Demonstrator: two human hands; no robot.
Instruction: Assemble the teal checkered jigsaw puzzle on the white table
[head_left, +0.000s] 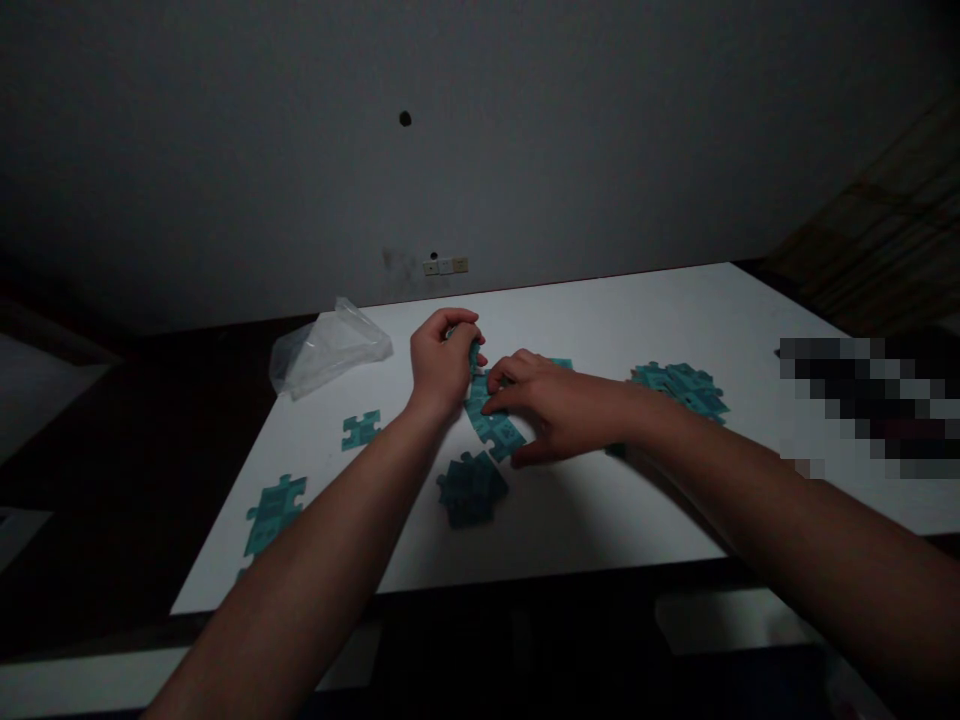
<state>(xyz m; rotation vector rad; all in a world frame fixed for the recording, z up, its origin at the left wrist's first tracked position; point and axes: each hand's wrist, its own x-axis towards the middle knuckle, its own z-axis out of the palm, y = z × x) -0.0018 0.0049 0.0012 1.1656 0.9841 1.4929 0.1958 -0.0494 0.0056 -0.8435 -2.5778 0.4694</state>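
Observation:
My left hand (441,362) is curled shut, pinching a teal puzzle piece (474,356) held on edge above the white table (600,310). My right hand (551,405) lies just right of it, fingers pressed down on a joined strip of teal puzzle pieces (491,425) on the table. The two hands almost touch over that strip. A darker clump of joined pieces (471,488) sits just in front of my hands.
A crumpled clear plastic bag (330,347) lies at the table's back left. Loose teal pieces: a single one (360,429), a joined group near the left edge (275,512), another group at the right (679,387). A blurred-out patch covers the far right.

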